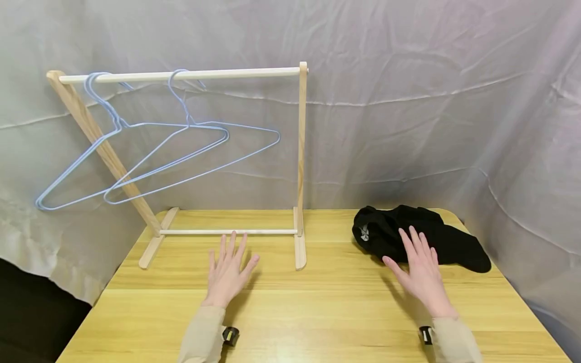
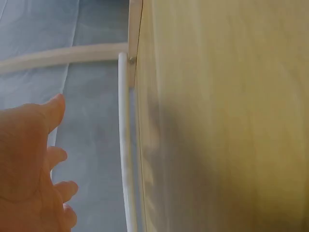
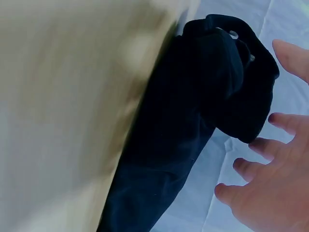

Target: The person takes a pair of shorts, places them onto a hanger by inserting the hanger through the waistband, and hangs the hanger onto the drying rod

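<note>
My left hand hovers over the table in front of the wooden rack, its fingers spread and nothing in them. In the left wrist view that hand is beside the rack's white lower bar. My right hand, fingers also spread, is at the near side of a crumpled black cloth garment; whether it touches is hard to tell. A small white mark shows on the garment. In the right wrist view the black garment lies bunched on the table, with the right hand beside it.
The wooden rack stands at the table's back left. Several light blue wire hangers hang from its top rail. Grey fabric encloses the back and sides of the wooden table. Something black shows at lower left.
</note>
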A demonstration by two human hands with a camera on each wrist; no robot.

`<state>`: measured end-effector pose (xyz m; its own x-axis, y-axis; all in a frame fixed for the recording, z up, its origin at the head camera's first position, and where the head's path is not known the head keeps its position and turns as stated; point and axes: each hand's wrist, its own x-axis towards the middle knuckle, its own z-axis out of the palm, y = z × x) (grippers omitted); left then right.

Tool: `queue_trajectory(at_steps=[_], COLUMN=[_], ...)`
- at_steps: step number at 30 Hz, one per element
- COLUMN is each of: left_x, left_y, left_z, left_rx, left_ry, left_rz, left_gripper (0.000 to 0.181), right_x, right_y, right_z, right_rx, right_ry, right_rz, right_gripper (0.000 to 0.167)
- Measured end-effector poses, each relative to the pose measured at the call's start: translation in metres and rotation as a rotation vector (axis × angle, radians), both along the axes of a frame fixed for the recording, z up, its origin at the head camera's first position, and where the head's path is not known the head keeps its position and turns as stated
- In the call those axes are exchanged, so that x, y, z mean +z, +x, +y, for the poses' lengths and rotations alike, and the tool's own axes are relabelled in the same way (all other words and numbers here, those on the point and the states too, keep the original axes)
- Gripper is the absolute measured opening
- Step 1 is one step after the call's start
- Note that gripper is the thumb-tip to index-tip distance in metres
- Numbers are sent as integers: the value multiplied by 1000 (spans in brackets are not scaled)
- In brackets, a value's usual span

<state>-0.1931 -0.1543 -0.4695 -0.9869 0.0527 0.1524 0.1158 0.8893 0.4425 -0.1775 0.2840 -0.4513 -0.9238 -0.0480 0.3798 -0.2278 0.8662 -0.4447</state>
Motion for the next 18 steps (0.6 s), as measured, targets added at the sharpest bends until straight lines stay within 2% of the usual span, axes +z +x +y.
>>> queue_trajectory(at_steps=[5, 12, 18], left_x=[-1, 1, 4], left_y=[2, 2, 2], left_z=[8, 25, 40], left_rx=[-43, -123, -201], left_ry=[-27, -28, -28], left_rz=[6, 5, -11], left_gripper=[72, 70, 70], right_x=[11, 30, 39], right_y=[-11, -22, -29], right_z=[8, 17, 25], right_rx=[30, 84, 78], right_ry=[-70, -169, -213], right_rz=[-23, -101, -174], right_gripper=[86, 88, 90])
